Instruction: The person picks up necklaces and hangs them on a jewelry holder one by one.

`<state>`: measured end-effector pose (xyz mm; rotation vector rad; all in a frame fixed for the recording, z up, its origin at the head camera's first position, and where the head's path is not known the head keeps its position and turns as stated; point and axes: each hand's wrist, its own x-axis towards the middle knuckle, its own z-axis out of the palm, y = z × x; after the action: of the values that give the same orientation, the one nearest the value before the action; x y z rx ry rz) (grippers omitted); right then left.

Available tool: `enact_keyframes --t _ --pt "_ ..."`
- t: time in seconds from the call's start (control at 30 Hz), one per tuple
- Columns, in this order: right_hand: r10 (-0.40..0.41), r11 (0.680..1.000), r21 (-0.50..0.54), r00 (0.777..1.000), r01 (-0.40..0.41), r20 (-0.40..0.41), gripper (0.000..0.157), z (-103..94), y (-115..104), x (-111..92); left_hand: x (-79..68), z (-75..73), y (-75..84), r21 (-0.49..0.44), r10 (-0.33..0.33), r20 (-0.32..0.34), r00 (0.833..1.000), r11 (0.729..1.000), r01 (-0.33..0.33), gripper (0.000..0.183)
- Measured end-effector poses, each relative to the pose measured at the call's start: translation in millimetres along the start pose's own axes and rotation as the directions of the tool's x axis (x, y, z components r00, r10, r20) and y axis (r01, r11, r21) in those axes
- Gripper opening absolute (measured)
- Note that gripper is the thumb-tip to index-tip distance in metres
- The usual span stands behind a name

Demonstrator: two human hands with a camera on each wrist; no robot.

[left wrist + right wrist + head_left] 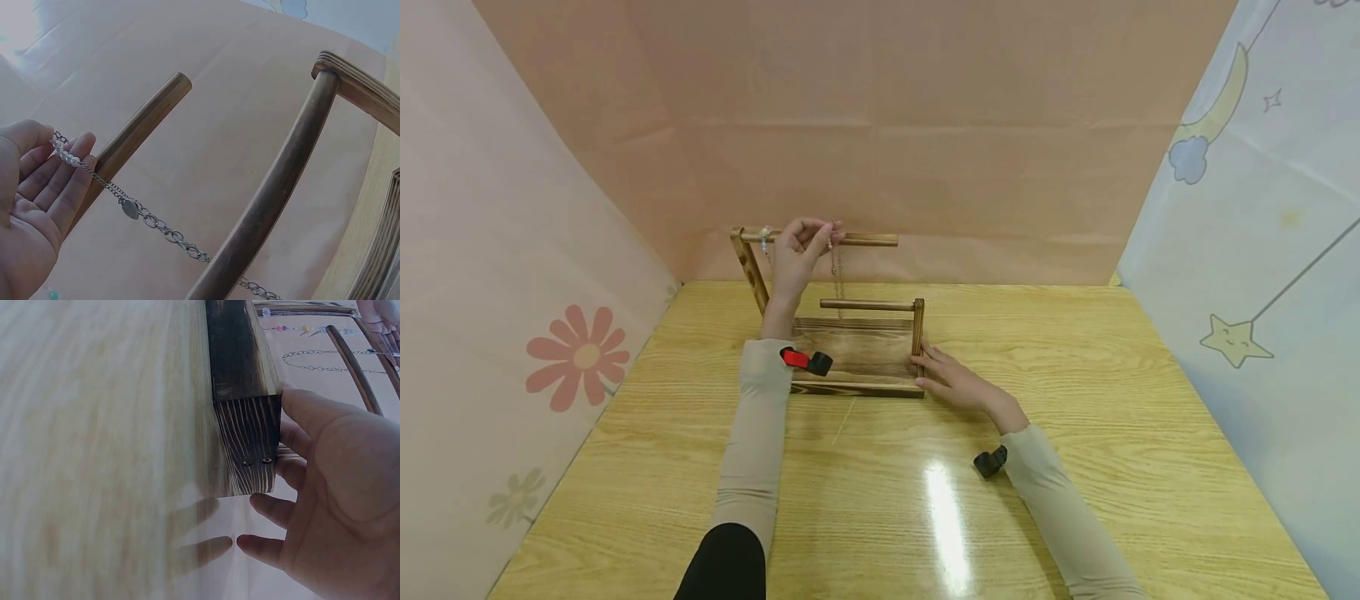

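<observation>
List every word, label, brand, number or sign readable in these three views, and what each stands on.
None: no text is readable in any view.
Wooden stand: grain and two small screws, no lettering seen.
Chain: none seen.
Wall sheets: drawings only, including a star and a moon.
Wrist devices: any marking would be too small to read.

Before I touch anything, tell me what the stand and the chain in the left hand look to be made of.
Stand: wood with a scorched-looking brown finish, judging by its dark streaked grain; a thin varnish is possible.
Chain: probably metal, from its shiny, silver-grey open links in the left wrist view; its clear round beads could be glass or plastic.
</observation>
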<state>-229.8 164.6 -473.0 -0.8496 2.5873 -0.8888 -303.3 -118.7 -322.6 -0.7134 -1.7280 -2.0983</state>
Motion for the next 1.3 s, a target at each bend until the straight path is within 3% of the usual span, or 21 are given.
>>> enact_keyframes --t 0.93,1.3 --pt "-0.008 1.0 0.015 1.0 0.008 -0.003 0.055 -0.4 0.3 -0.4 -7.2 -12.1 -2.5 -0.034 -0.027 -0.058 0.998 0.999 0.025 0.016" --pt "-0.009 1.0 0.017 1.0 0.009 -0.005 0.056 -0.6 -0.2 -0.4 -6.5 -21.8 -24.4 -0.08 -0.064 -0.084 0.994 0.995 0.057 0.018"
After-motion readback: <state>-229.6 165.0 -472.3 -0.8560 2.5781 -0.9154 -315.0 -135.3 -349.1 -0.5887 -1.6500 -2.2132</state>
